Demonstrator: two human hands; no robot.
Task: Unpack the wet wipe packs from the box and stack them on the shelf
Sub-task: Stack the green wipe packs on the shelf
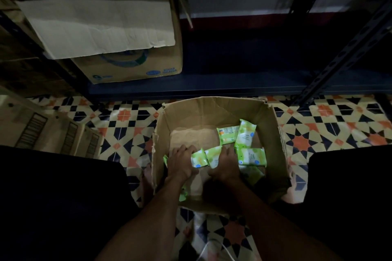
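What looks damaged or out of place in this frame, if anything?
The open box on the floor has a ragged, torn rim along its left wall and far right corner. The wet wipe packs inside lie scattered at mixed angles, not stacked.

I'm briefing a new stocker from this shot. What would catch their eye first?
The bright green wet wipe packs scattered in the open cardboard box at centre stand out in the dim scene, with the left hand and right hand flanking two of them. Around the box, the star-patterned floor tiles are vivid.
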